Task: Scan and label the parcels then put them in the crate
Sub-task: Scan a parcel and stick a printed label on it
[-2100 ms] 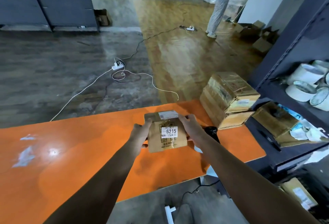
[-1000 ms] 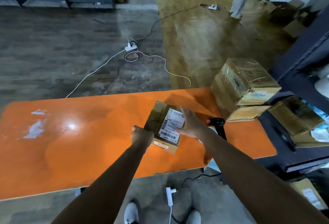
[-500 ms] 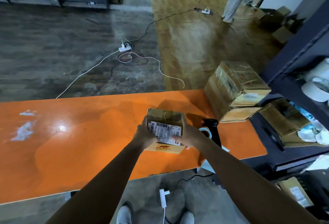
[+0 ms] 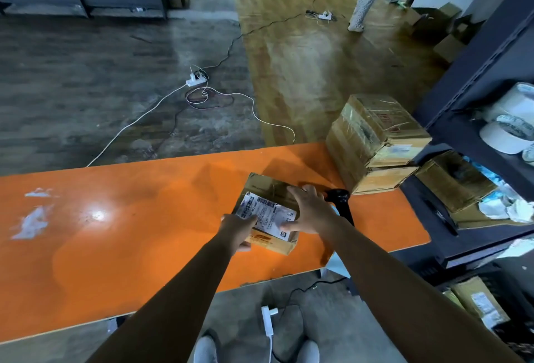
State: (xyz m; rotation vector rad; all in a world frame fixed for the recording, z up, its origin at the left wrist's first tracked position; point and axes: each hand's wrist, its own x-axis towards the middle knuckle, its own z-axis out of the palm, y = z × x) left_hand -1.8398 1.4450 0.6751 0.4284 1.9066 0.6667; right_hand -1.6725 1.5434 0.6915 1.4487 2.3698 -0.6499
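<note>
I have one view to work from, worn on the person's head and facing forward and steeply down. It sits close over the orange table [image 4: 115, 218], which crosses the middle of the frame. The left hand [image 4: 237, 229] and right hand [image 4: 310, 212] reach in from the bottom edge to a parcel [image 4: 268, 189] just right of centre, and shoes [image 4: 310, 351] show below. The wide lens bends the margins, so I can't fairly judge how near the shelving [image 4: 476, 73] at right stands. The floor [image 4: 86, 88] fills the top.
</note>
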